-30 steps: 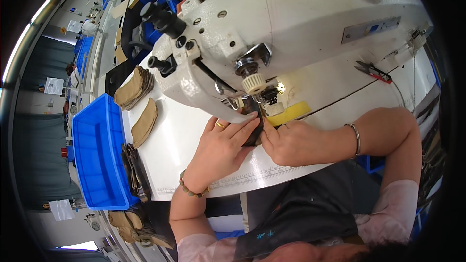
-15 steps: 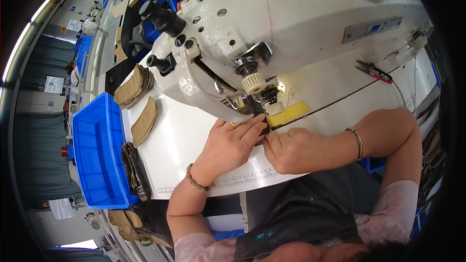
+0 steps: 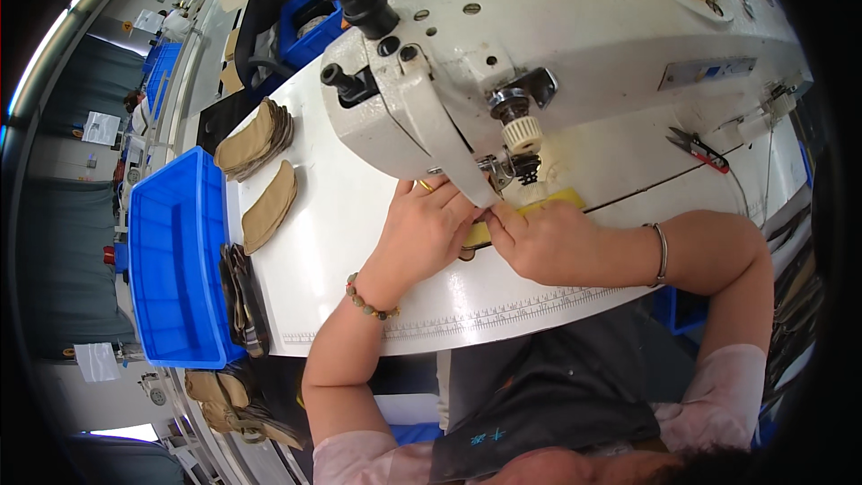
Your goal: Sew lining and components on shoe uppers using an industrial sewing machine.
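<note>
At the needle end of a white sewing machine [image 3: 584, 54], both my hands meet over a small fabric piece, mostly hidden beneath them. Only a tan, dark-rimmed edge of the fabric piece [image 3: 468, 254] shows below the fingertips. My left hand [image 3: 426, 224] is closed on the piece from the left, its fingertips partly behind the machine's curved front arm. From the right, my right hand [image 3: 552, 244] pinches it between thumb and curled forefinger. A yellow plate [image 3: 566, 199] on the machine bed lies partly under my hands.
Left on the white table [image 3: 332, 305] lie a stack of tan fabric pieces [image 3: 251, 139], a single piece [image 3: 269, 208] and a dark fabric bundle [image 3: 241, 296]. A blue bin [image 3: 180, 260] stands beyond the table's left edge. Red-handled thread snips [image 3: 700, 151] rest at the right.
The dark strip that showed between my hands is now out of sight, and the tan edge has come into view. My right hand is slightly higher in the picture. The whole view has shifted.
</note>
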